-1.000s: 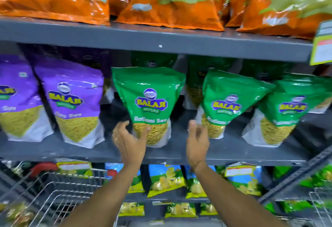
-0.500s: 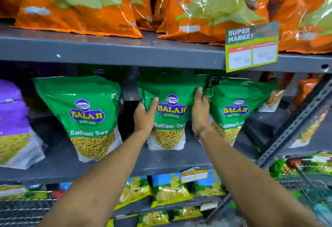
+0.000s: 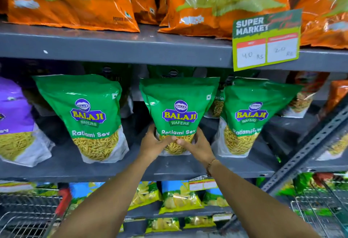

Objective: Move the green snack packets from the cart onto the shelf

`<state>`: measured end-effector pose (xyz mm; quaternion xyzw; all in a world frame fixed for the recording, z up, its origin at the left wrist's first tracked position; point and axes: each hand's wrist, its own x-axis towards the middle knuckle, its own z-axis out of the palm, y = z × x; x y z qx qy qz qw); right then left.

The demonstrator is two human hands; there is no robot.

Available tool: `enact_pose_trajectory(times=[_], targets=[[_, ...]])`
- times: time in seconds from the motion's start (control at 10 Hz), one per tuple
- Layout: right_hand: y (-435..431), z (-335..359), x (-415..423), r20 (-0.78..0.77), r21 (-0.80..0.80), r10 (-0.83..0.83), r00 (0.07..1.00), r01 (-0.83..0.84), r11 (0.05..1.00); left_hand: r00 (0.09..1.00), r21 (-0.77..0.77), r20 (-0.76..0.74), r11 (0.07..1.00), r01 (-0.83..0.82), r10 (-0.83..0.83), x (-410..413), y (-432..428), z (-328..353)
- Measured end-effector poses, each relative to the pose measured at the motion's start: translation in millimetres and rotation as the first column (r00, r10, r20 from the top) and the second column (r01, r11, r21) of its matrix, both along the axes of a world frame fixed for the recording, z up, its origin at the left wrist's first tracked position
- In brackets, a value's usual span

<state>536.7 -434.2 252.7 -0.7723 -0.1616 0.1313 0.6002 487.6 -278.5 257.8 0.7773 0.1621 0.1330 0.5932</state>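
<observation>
The shelf [image 3: 75,170] carries green packets either side of the hands, orange bags [image 3: 71,2] above, the cart [image 3: 24,219] below-left. Left hand [image 3: 153,144] and right hand [image 3: 197,146] clasp the middle packet [image 3: 178,109] at its base, thumbs nearly touching, packet upright.

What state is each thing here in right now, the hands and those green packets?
Left hand: gripping middle green packet's base.
Right hand: gripping same base.
Middle green packet: upright, held on the shelf.
Left green packet: standing, untouched.
Right green packet: standing, leaning slightly.
</observation>
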Motion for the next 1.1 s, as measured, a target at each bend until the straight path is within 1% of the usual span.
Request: enact_pose_trajectory(times=[0.1, 0.2, 0.3, 0.4, 0.5, 0.6, 0.7, 0.8, 0.9, 1.0, 1.1], targets=[[-27, -10, -18, 0.003, 0.027, -0.272, 0.962, 0.272, 0.962, 0.945, 0.047, 0.169, 0.956, -0.291, 0.28, -17, -21, -13], [-64, -15, -25, 0.067, -0.011, -0.607, 0.792, 0.609, 0.793, 0.856, 0.136, 0.293, 0.867, -0.479, 0.427, -33, -58, -30], [-111, 7, -6, 0.015, 0.304, -0.829, 0.559, 0.787, 0.537, 0.951, 0.143, 0.297, 0.98, -0.137, 0.09, -27, -130, -25], [-141, 40, 27, -0.059, 0.469, -0.794, 0.605, 0.719, 0.513, 0.965, -0.009, 0.252, 0.997, 0.073, -0.069, 12, -166, 7], [-167, 93, 80, -0.122, 0.547, -0.601, 0.79, 0.559, 0.623, 0.977, -0.279, 0.198, 0.96, -0.017, 0.075, 71, -185, 67], [-172, 103, 99, -0.095, 0.502, -0.567, 0.818, 0.531, 0.683, 0.939, -0.257, 0.253, 0.952, -0.166, 0.232, 86, -184, 84], [-174, 70, 87, -0.101, 0.46, -0.514, 0.852, 0.498, 0.735, 0.97, -0.27, 0.189, 0.958, -0.095, 0.15, 75, -193, 68], [-180, 31, 61, -0.087, 0.344, -0.377, 0.922, 0.383, 0.857, 0.996, -0.215, 0.037, 0.972, 0.092, -0.086, 61, -196, 36], [-184, 6, 43, -0.045, 0.203, -0.285, 0.957, 0.289, 0.936, 0.98, -0.015, -0.114, 0.986, 0.163, -0.164, 54, -193, -4], [-182, 15, 42, -0.065, 0.214, -0.284, 0.957, 0.291, 0.932, 0.989, -0.028, -0.105, 0.994, 0.103, -0.106, 57, -193, -2], [-175, 17, 35, -0.059, 0.216, -0.36, 0.931, 0.364, 0.906, 0.988, 0.021, -0.1, 0.993, 0.119, -0.116, 50, -195, 0]])
